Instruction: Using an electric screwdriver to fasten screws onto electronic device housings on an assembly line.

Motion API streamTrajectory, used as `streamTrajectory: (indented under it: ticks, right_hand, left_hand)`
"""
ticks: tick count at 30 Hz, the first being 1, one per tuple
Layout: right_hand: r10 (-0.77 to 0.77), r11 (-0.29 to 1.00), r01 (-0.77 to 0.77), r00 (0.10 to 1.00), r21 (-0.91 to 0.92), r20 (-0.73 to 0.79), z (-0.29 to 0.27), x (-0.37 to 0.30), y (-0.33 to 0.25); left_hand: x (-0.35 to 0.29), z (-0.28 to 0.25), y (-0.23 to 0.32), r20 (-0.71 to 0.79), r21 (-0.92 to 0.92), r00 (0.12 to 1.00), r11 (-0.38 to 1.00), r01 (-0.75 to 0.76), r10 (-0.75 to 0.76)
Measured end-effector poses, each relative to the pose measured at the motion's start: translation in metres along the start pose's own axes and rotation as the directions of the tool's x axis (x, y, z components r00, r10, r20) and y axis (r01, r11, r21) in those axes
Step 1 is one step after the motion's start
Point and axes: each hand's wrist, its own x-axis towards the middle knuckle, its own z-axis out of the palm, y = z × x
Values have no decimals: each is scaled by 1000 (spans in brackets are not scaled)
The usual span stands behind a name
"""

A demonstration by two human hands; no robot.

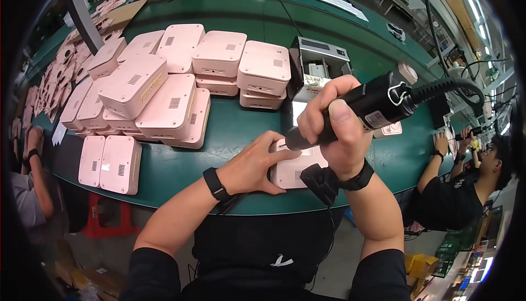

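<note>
A pale pink square plastic case (287,174) with a slotted vent lies on the green table in front of me. My left hand (246,164) grips its left side, fingers at the far corner and thumb at the near edge. In my right hand (345,136) is a black electric screwdriver (381,104), held in a closed fist and tilted. Its tip points down at the case's far left corner, close to my left fingertips; whether a screw sits there I cannot make out. Part of the case is hidden by my right hand and a black object (319,183) near my wrist.
Stacked pink cases (170,109) fill the table's left half, with two standing at the front edge (120,164). A grey box-shaped device (323,54) stands beyond my right hand. The screwdriver's cord (449,84) runs off right. Other people work at both sides.
</note>
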Motion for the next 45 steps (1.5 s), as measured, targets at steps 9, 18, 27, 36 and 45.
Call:
streamTrajectory:
  ticks: [9,18,27,36,45]
  right_hand:
    - [-262,960,212,913,-182,-313,-31,26,-45]
    - [-198,955,87,898,-284,-393,-53,38,-31]
    - [-74,983,4,925,-185,-373,-57,-30,-62]
    - [-122,974,47,932,-222,-340,-64,-62,-60]
    - [-68,985,10,938,-171,-339,-64,-59,-40]
  left_hand:
    - [1,-6,2,-18,31,999,999,37,-37]
    - [6,-10,9,-10,72,994,991,112,-112]
    - [9,-8,8,-34,103,997,992,73,-70]
    - [9,-4,6,-10,100,995,990,96,-96]
    - [13,-3,10,-38,125,995,988,94,-90]
